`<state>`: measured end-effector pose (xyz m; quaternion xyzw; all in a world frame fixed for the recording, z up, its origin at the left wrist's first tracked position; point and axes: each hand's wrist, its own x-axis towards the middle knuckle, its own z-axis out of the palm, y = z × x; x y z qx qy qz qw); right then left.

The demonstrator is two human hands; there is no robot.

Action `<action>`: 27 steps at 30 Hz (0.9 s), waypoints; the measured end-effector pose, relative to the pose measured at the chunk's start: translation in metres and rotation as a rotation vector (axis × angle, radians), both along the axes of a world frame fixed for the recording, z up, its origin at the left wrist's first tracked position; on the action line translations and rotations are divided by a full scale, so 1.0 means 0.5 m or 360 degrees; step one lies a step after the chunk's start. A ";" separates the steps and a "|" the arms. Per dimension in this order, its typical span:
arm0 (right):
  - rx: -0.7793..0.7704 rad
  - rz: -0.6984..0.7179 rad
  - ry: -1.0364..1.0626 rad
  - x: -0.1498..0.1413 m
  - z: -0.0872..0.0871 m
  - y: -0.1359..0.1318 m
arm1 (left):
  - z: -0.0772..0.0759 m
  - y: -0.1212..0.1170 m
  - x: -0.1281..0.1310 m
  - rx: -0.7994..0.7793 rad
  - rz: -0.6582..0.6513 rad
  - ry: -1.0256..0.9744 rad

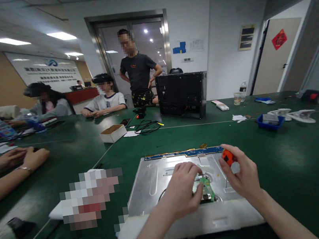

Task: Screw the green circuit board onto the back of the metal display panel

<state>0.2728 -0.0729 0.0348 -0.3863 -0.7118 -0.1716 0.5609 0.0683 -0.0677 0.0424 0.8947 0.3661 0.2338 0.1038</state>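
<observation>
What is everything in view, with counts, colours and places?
Metal panel: one, silver, table, near.
Circuit strip: one, blue, panel's far edge.
Circuit board: one, green, on panel.
Tool: one, orange, right hand.
Table: one, green, beneath.
Blurred package: one, whitish, panel's left.
Open box: one, pale, beyond panel.
Cable: one, black, beside box.
Computer case: one, black, far side.
Tray: one, blue, right.
Bottles: at least three, clear, far edges.
Door: one, beige, right.
Smaller items: several, mixed, about table.
Other people: several, around table.
Left hand: one, at circuit board.
Right hand: one, holding tool.
</observation>
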 end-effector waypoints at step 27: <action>-0.1636 -0.0520 -0.0545 0.080 -0.070 -0.027 | -0.109 -0.047 -0.272 -0.0244 0.0757 0.0448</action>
